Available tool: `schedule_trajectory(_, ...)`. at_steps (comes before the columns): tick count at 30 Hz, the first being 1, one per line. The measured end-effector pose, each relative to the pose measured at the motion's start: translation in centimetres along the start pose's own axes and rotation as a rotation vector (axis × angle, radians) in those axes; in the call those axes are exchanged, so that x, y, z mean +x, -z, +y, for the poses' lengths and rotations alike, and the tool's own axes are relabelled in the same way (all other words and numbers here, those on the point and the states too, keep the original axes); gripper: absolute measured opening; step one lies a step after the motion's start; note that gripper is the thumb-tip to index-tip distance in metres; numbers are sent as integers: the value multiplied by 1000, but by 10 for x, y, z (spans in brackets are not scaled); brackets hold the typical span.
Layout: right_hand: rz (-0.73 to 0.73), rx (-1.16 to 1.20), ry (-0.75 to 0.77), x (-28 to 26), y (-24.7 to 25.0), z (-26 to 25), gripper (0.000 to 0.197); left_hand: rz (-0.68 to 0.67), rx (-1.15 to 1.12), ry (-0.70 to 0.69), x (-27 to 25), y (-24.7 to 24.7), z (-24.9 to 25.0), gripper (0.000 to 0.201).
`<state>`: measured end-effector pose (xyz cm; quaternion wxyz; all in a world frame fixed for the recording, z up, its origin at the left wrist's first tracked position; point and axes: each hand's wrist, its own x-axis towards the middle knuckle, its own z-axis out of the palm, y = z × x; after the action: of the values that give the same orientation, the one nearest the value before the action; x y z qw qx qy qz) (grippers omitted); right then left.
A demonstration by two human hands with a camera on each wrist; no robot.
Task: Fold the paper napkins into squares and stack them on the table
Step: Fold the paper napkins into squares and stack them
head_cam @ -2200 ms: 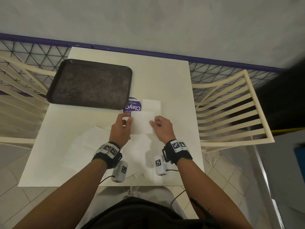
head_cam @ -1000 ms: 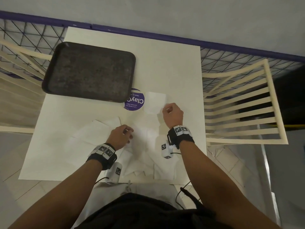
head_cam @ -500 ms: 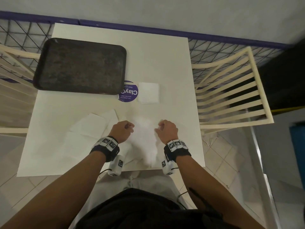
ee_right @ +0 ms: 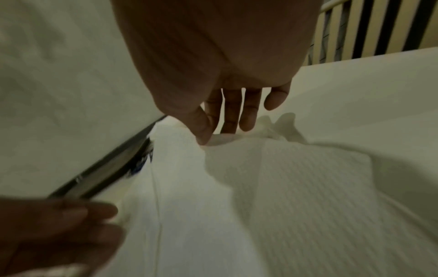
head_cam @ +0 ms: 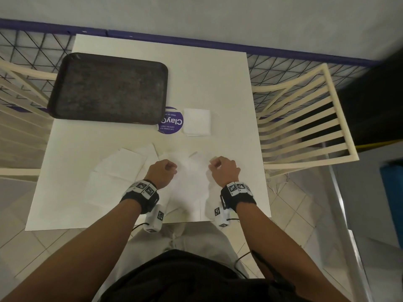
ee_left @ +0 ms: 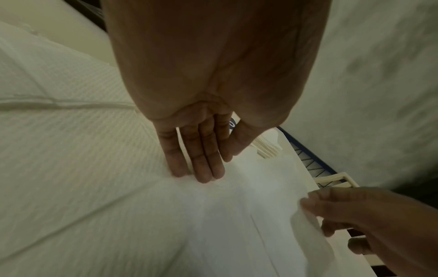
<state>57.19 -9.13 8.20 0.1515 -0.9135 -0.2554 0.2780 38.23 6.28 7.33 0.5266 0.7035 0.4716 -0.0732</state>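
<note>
At the near edge of the tabletop (head_cam: 229,88), both hands work one unfolded napkin (head_cam: 189,182). Left hand (head_cam: 162,171): in the wrist view the fingers (ee_left: 201,165) lie straight w/ tips down on the sheet, thumb alongside; grip holds nothing closed, just presses. Right hand (head_cam: 224,170): thumb & index pinch the napkin's far right edge, paper lifted a bit under the tips (ee_right: 203,136); the other fingers (ee_right: 246,116) hang loose. Sheet between the hands is rumpled and blurred, so its fold lines can't be read.

To the left of it more open napkins (head_cam: 117,168) lie overlapping on the tabletop. Farther back, a folded stack (head_cam: 197,122) sits square, just beside a purple round sticker (head_cam: 172,123). A dark tray (head_cam: 109,88) at far left overlaps the sticker's edge. Slatted chair (head_cam: 305,118) stands to the right of the tabletop.
</note>
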Motion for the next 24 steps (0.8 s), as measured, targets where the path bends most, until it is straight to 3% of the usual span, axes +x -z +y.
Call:
schedule_trajectory(2, 52, 123, -20, 0, 9, 1, 1, 19, -1, -9, -2, -2, 4, 12)
schedule_trajectory(6, 126, 382, -4, 1, 23, -2, 12, 22, -65, -44, -8, -4, 19, 12)
schedule_trajectory(11, 115, 606, 28, -1, 42, -15, 7, -60, -150, -137, -9, -5, 41, 48)
schedule_trajectory(15, 101, 665, 24, 1, 40, -24, 8, 28, -401, -145, -8, -6, 50, 36)
schedule_trajectory(20, 69, 700, 21, 1, 34, -32, 9, 94, -465, -162, -4, 3, 52, 30)
schedule_trajectory(24, -54, 753, 48, -4, 33, -38, 38, 136, -455, -156, -3, 10, 47, 29)
